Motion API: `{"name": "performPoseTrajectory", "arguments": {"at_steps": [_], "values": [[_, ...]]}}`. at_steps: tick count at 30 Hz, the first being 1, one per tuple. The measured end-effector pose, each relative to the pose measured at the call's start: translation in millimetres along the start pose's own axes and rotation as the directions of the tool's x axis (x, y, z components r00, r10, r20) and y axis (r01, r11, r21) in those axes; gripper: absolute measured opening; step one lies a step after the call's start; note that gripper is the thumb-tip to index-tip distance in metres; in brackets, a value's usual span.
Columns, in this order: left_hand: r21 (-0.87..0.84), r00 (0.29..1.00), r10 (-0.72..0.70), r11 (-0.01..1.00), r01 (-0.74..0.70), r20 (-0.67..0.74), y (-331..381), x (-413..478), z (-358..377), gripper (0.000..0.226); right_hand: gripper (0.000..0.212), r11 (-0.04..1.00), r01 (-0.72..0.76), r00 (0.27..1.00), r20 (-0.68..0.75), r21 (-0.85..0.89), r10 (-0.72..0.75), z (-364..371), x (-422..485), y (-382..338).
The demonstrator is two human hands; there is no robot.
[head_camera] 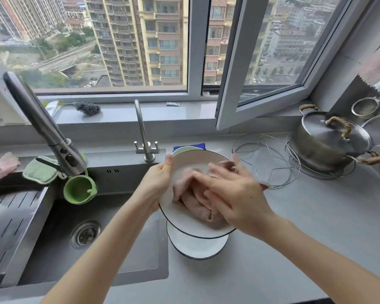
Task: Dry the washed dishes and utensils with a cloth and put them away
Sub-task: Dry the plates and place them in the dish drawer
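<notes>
Our left hand (157, 183) grips the plate (182, 222) by its left rim, with the thumb over the top edge and the fingers curled behind. Our right hand (235, 194) lies flat, its fingers straight and spread, pressing the pink cloth (195, 207) against the plate's face. The cloth is bunched in folds under the palm. We hold the plate tilted, white with a thin dark rim, just right of the sink (53, 238) and above the counter (305, 227).

Directly under it a second plate (195, 246) of the same kind rests on the counter. Behind the held plate the edge of a green-rimmed dish (184, 149) shows (most of it is hidden). A slim tap (143, 132) stands at the sink's back edge. Further left a larger spout (42, 126) leans over the basin, with a green cup (79, 189) hanging below it.

To the right a wire rack (266, 163) lies on the counter, and beyond it a lidded steel pot (329, 143) sits on another rack.
</notes>
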State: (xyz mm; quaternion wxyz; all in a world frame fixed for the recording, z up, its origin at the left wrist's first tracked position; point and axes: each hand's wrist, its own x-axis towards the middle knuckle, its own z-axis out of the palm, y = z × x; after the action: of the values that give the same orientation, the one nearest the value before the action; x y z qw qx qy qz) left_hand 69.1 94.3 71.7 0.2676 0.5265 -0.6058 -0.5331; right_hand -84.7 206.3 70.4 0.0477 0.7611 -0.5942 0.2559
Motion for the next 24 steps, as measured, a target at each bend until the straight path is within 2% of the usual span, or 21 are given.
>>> {"name": "performPoseTrajectory", "arguments": {"at_steps": [1,2,3,5,6,8,10,12,13,14,15,16,17,18,20,24], "values": [[0.016,1.000,0.025,1.000,-0.025,-0.013,3,0,0,0.045,0.039,0.996,0.028,0.994,-0.101,-0.089,-0.037,-2,1,-1],[0.000,0.999,0.041,0.999,-0.041,-0.006,7,-1,1,0.044,0.036,0.989,0.074,0.988,-0.129,-0.130,-0.090,1,2,-3],[-0.040,0.999,0.051,0.998,-0.050,0.018,11,-1,3,0.044,0.036,0.978,0.157,0.982,-0.082,-0.137,-0.169,8,3,-5],[-0.093,0.993,0.080,0.993,-0.071,0.089,16,-4,7,0.046,0.038,0.941,0.324,0.943,0.114,-0.100,-0.313,23,2,-2],[-0.086,0.988,0.098,0.992,-0.087,0.123,17,-6,9,0.047,0.041,0.923,0.367,0.919,0.196,-0.112,-0.342,28,3,8],[-0.063,0.980,0.133,0.990,-0.125,0.147,17,-5,9,0.046,0.046,0.893,0.386,0.908,0.266,-0.232,-0.323,26,10,36],[-0.036,0.979,0.170,0.985,-0.167,0.111,18,-5,7,0.049,0.050,0.879,0.309,0.943,0.235,-0.364,-0.234,17,21,58],[0.012,0.971,0.234,0.972,-0.235,0.054,22,-5,6,0.049,0.054,0.920,0.083,0.992,0.118,-0.384,-0.041,8,31,65],[0.018,0.964,0.266,0.964,-0.267,0.025,25,-5,6,0.048,0.054,0.951,-0.092,0.992,0.052,-0.294,0.112,4,35,63],[0.019,0.956,0.294,0.956,-0.294,-0.001,29,-7,7,0.047,0.053,0.951,-0.284,0.955,0.047,-0.124,0.292,0,38,59],[0.030,0.949,0.315,0.949,-0.314,-0.024,32,-9,8,0.047,0.053,0.878,-0.463,0.884,0.133,0.124,0.447,-2,41,56],[0.038,0.942,0.334,0.942,-0.333,-0.041,33,-12,9,0.047,0.050,0.697,-0.597,0.802,0.272,0.396,0.532,-7,44,54],[0.041,0.937,0.345,0.938,-0.343,-0.058,33,-12,9,0.048,0.041,0.489,-0.651,0.748,0.385,0.581,0.540,-10,46,58],[0.035,0.935,0.345,0.939,-0.343,-0.079,31,-12,9,0.049,0.030,0.354,-0.666,0.727,0.466,0.656,0.505,-15,47,62],[0.014,0.941,0.317,0.948,-0.318,-0.114,27,-12,10,0.048,0.022,0.186,-0.686,0.700,0.571,0.703,0.429,-20,42,73],[-0.043,0.960,0.242,0.967,-0.251,-0.142,20,-9,12,0.048,0.023,-0.185,-0.726,0.581,0.735,0.662,0.349,-21,29,75]]}}
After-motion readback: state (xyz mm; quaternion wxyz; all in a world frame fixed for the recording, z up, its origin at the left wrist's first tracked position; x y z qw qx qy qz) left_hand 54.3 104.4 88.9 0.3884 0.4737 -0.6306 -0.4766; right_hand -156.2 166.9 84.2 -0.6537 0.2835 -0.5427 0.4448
